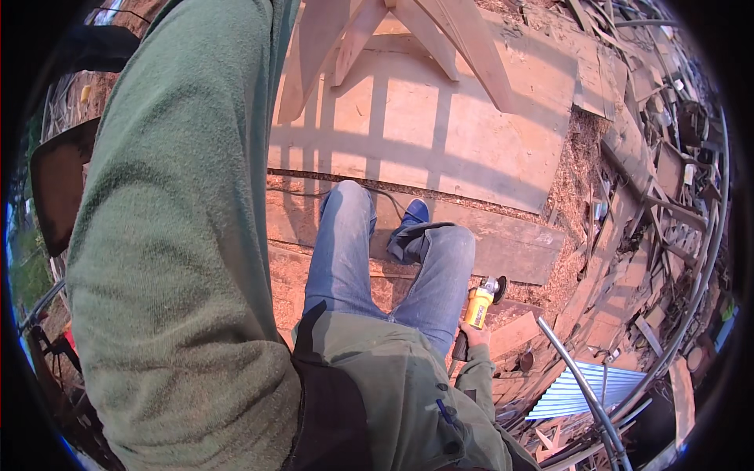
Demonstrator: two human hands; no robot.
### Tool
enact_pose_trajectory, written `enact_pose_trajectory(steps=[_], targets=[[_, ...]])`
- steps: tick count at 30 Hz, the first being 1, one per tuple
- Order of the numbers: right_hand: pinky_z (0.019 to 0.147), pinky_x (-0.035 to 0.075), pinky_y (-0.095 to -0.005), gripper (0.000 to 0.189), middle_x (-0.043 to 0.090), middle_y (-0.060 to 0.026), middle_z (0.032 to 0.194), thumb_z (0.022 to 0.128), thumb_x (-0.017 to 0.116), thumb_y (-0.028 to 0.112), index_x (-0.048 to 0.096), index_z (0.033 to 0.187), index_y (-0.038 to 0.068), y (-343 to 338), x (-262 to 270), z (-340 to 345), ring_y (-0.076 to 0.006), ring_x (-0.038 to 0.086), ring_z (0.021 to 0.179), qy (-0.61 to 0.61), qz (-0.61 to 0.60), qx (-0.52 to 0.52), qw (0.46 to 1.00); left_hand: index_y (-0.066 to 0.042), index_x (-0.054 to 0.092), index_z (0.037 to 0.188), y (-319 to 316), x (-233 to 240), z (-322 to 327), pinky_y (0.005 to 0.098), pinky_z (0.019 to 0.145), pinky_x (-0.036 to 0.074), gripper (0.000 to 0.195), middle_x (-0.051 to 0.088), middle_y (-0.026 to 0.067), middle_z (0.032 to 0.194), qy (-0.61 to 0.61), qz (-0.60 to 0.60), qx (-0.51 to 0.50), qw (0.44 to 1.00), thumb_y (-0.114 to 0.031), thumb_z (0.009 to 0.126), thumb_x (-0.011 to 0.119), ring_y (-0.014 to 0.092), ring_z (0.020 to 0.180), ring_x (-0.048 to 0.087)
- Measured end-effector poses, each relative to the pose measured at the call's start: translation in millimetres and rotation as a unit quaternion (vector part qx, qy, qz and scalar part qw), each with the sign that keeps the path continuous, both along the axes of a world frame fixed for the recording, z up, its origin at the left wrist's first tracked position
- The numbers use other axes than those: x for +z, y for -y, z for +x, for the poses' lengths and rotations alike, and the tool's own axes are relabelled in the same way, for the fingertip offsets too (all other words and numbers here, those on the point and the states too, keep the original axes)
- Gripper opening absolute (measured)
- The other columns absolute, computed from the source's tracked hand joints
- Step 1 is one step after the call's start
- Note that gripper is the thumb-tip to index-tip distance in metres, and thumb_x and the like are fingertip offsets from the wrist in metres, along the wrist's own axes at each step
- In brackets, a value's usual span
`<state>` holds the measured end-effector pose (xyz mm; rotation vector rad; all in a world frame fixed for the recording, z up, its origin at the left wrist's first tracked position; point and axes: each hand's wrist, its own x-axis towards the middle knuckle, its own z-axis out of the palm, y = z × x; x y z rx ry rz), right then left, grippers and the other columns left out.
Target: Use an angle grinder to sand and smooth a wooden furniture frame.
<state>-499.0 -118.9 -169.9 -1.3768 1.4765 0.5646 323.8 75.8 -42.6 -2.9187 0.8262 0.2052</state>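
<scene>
My right hand [475,334] is closed around the body of a yellow angle grinder [478,303], held low beside my right thigh. The grinder's metal head and dark disc point away from me, over the sawdust-covered ground. My left arm, in a green sleeve, is raised and fills the left of the view; my left hand is out of view. Before me stands a wooden frame [442,35] with splayed, pointed legs, partly cut off by the top edge. It is over a large plywood sheet [500,153] that carries its striped shadow.
A dark cable [383,193] runs along the ground by my blue shoe [416,211]. Wooden boards [512,241] lie on sawdust near my feet. Scrap wood, metal pipes [577,377] and a corrugated metal sheet [583,391] crowd the right side. A dark panel [62,185] stands at the left.
</scene>
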Motion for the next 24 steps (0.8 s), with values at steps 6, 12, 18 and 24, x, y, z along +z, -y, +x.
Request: enact_pose_trajectory(steps=[6, 12, 18, 24], targets=[[0.060, 0.051, -0.0282, 0.032, 0.066, -0.0062, 0.079, 0.066, 0.077, 0.013, 0.065, 0.091, -0.003, -3, 13, 9, -0.0121, 0.061, 0.065, -0.029, 0.003, 0.008, 1.000, -0.002, 0.031, 0.138, 18, -3, -7, 0.0436, 0.105, 0.033, 0.118, 0.043, 0.0259, 0.132, -0.006, -0.011, -0.007, 1.000, -0.036, 0.043, 0.091, 0.039, 0.127, 0.037], [0.060, 0.051, -0.0289, 0.036, 0.066, -0.0070, 0.078, 0.064, 0.078, 0.017, 0.065, 0.089, -0.004, -14, 36, 13, -0.0139, 0.062, 0.066, -0.047, 0.015, -0.015, 0.999, -0.001, 0.032, 0.138, 30, -6, -18, 0.0438, 0.105, 0.033, 0.116, 0.044, 0.0258, 0.132, -0.018, -0.012, -0.016, 1.000, -0.035, 0.044, 0.091, 0.038, 0.126, 0.038], [0.057, 0.051, -0.0294, 0.033, 0.065, -0.0092, 0.074, 0.063, 0.078, 0.017, 0.064, 0.083, -0.005, -22, 55, -1, -0.0152, 0.062, 0.063, -0.048, -0.001, -0.019, 0.999, -0.001, 0.033, 0.137, 25, 16, -25, 0.0439, 0.105, 0.034, 0.115, 0.045, 0.0258, 0.131, -0.024, -0.005, -0.015, 1.000, -0.035, 0.044, 0.091, 0.038, 0.126, 0.039], [0.050, 0.051, -0.0325, 0.032, 0.063, -0.0084, 0.069, 0.064, 0.078, 0.012, 0.062, 0.085, -0.005, -11, 80, -10, -0.0181, 0.060, 0.054, -0.078, 0.077, -0.030, 0.994, -0.001, 0.033, 0.137, 9, 32, -33, 0.0440, 0.104, 0.034, 0.114, 0.046, 0.0257, 0.130, -0.043, 0.006, -0.013, 0.999, -0.034, 0.045, 0.091, 0.038, 0.125, 0.040]])
